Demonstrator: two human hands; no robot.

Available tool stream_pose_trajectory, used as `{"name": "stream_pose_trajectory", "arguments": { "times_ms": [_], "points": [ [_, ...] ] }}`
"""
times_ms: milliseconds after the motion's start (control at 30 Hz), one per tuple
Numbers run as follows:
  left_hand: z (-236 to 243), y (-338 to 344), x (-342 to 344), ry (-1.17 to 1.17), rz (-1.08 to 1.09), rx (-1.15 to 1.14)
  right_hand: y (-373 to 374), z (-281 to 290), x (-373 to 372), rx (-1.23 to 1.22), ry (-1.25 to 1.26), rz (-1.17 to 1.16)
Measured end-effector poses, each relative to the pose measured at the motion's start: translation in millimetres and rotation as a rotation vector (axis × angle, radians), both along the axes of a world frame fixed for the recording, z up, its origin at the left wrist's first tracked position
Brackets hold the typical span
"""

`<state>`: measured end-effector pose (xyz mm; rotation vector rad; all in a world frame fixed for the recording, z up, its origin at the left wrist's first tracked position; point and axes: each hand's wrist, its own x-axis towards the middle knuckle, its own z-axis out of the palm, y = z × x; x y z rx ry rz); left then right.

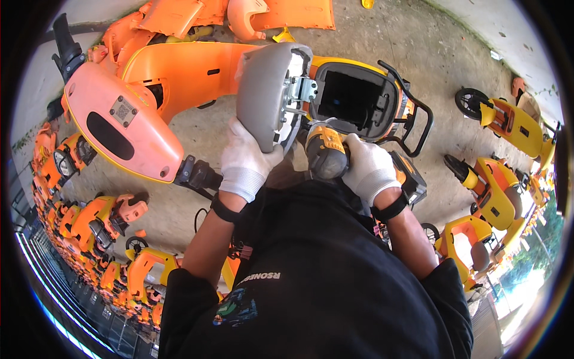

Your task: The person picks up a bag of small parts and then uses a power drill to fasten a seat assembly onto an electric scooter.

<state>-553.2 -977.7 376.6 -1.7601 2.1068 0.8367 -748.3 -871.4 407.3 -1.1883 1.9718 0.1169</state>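
An orange and yellow electric scooter (197, 66) stands across in front of me, its grey seat (258, 96) tipped upright on a metal hinge bracket (303, 90). My left hand (245, 160), in a white glove, grips the seat's near edge, thumb on the underside. In my right hand (366, 167), also gloved, is a yellow and black cordless drill (326, 149), held close beside the hinge and the seat's underside. The drill's tip is hard to make out against the seat. Right of the hinge, a black storage compartment (378, 122) lies open.
Loose orange body panels (293, 15) lie on the concrete floor (382, 36) beyond the scooter. A black rear rack (421, 122) sticks out at its right end. Rows of parked scooters (143, 269) stand to the left, with several more yellow scooters (493, 197) at the right.
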Motion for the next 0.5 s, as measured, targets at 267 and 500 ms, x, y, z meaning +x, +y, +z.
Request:
{"name": "stream_pose_trajectory", "arguments": {
  "times_ms": [267, 500],
  "points": [
    [-0.5, 0.8, 1.5, -0.006, -0.008, 0.018, -6.7, 8.2, -0.7, 0.01, 0.04, 0.032],
    [-1.1, -0.7, 2.9, 0.02, -0.022, -0.011, -10.5, 10.0, -1.6, 0.041, 0.045, 0.088]
  ]
}}
